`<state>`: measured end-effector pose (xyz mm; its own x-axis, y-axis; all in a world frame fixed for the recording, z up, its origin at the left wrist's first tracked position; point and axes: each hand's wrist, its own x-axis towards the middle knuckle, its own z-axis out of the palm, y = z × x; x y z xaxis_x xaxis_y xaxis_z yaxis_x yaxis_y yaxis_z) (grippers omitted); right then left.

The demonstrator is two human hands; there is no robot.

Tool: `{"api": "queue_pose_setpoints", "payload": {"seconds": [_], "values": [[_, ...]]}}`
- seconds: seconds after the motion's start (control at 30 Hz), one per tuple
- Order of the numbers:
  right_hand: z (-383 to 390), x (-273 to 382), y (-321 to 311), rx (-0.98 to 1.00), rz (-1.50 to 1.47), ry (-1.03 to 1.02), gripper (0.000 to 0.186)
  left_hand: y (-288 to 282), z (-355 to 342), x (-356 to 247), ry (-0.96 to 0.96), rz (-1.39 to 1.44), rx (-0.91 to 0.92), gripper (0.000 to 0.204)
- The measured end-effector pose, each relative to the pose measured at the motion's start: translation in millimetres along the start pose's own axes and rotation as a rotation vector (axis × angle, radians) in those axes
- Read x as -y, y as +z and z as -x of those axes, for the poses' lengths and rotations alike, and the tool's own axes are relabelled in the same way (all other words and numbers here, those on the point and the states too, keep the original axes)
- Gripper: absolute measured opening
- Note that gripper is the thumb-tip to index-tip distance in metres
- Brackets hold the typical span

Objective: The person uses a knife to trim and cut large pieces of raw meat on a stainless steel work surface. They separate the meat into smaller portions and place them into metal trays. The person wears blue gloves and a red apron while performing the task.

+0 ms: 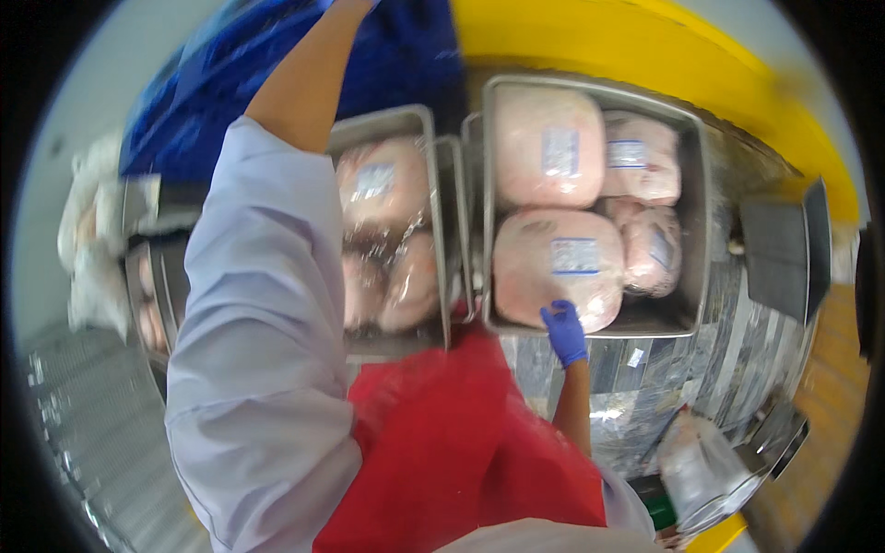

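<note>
My right hand (565,334), in a purple glove, is at the near edge of a large plastic-wrapped piece of meat (544,249) with a white-and-blue label. Its fingers stretch out over the wrap and grip nothing. This piece lies in a deep metal tub (702,230) with another large wrapped piece (548,124) behind it and two smaller ones (643,152) on the right. My left arm reaches far forward across a second metal tub (445,230). Only a sliver of my left hand (350,3) shows at the top edge, so its fingers are hidden.
Wrapped meat (383,189) fills the left tub. Blue plastic sheeting (396,60) and a yellow surface (599,37) lie beyond the tubs. A grey metal container (784,249) stands right, a clear bag (701,465) lower right, and white bags (97,230) far left.
</note>
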<state>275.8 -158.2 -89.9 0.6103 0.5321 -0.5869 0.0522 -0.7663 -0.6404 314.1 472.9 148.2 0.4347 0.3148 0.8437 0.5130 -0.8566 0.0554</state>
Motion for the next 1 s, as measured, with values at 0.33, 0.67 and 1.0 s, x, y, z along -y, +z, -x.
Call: {"api": "queue_pose_setpoints", "payload": {"seconds": [0.33,0.67,1.0], "values": [[-42.1,50.3,28.1,-0.829,0.750,-0.090,0.086,-238.8,334.8,34.1,-0.617,0.237,0.801,0.031],[-60.5,54.9,52.5,-0.874,0.852,-0.232,0.080,-282.0,579.2,-49.2,-1.201,0.451,1.118,0.044],[-56.4,49.1,50.3,-0.838,0.988,-0.236,0.079,-156.7,683.7,-50.4,-1.209,0.335,1.385,0.046]]}}
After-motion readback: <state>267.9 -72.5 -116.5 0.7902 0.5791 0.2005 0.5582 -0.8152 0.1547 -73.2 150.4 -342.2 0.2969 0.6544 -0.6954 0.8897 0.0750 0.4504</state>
